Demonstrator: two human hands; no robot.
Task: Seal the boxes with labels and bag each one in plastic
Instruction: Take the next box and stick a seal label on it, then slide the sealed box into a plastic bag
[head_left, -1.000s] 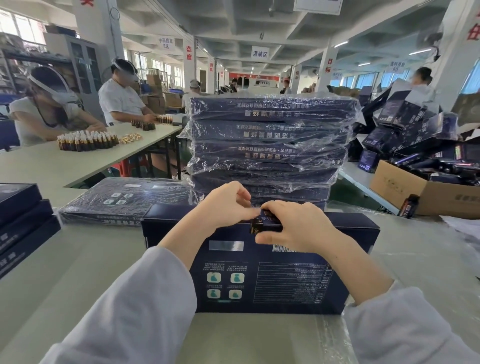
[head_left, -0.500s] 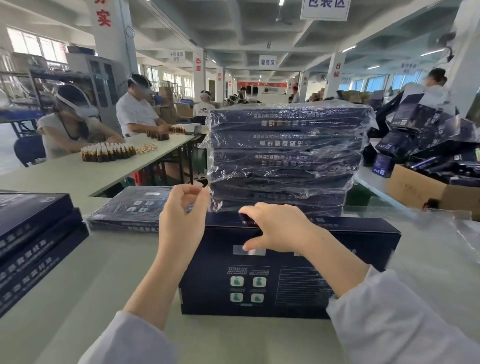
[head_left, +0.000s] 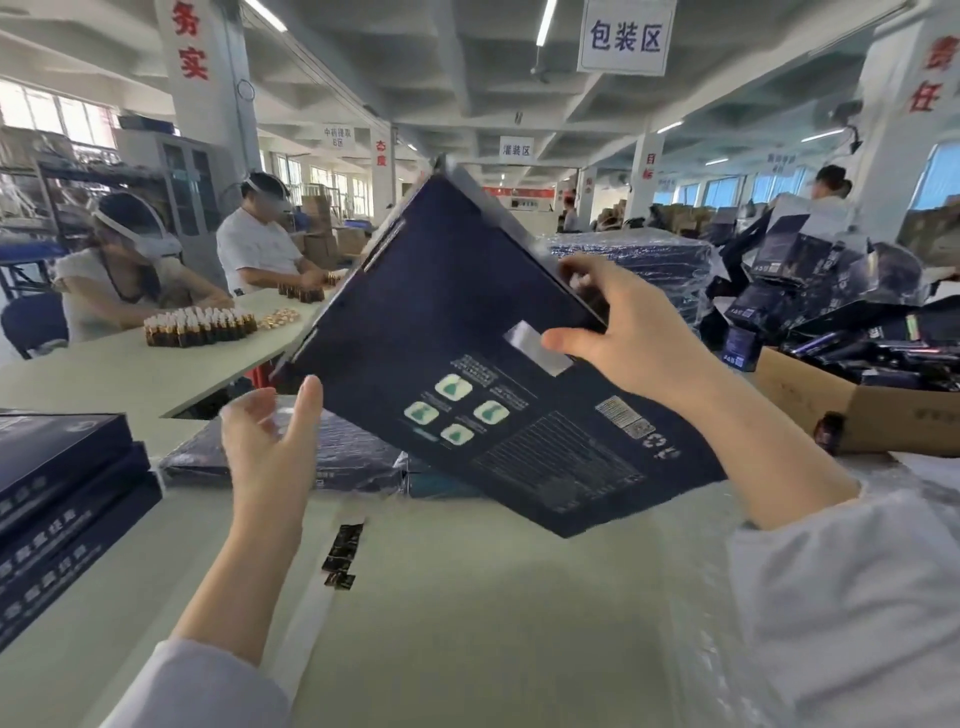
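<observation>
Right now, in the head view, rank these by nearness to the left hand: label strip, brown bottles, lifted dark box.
1. lifted dark box, just beside the left hand's fingertips.
2. label strip, on the table below.
3. brown bottles, far table, left.

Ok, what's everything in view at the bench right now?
held box: one, dark blue, tilted in the air over the table
box stack: three, dark blue, left edge
bagged box: one, dark blue, flat behind the left hand
bagged stack: several, blue, behind the held box
label strip: one, black, on the table
carton: one, brown, right
bottles: many, brown, far table
left hand: one, open by the box's lower edge
right hand: one, fingers grip the box's upper edge
</observation>
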